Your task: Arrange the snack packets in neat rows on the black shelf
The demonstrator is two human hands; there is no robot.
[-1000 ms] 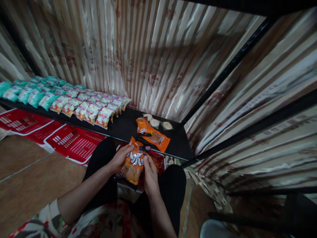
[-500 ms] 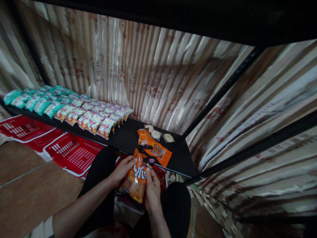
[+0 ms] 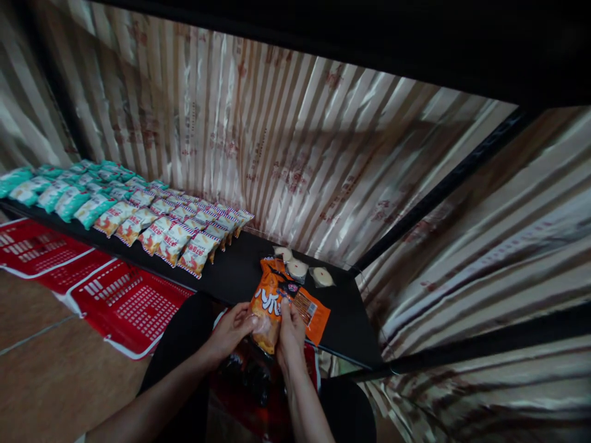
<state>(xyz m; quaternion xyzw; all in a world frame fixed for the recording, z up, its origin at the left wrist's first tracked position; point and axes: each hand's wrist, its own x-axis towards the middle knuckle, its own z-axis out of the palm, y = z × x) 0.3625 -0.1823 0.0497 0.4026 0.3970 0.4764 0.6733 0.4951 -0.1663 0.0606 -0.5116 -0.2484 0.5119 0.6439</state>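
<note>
Head view: L hand (image 3: 231, 333) pinches lower left side of orange bag (image 3: 266, 307); R hand (image 3: 292, 335) grips right side, thumb on front. Two-sided hold prob. keeps soft pack steady. Bag at shelf's (image 3: 231, 264) front edge, nr right end. Orange packet (image 3: 317, 321) flat nr same edge; round packs (image 3: 296, 269) twd back right corner. White bags (image 3: 194, 251) in rows, prob. saving space.

There is room for my left hand (image 3: 233, 329) on the bare bit of black shelf (image 3: 226, 277) right of the white and orange snack bags (image 3: 173, 240). Past my right hand (image 3: 292, 332), an orange packet (image 3: 315, 315) and round white packs (image 3: 297, 269) get in the way.
</note>
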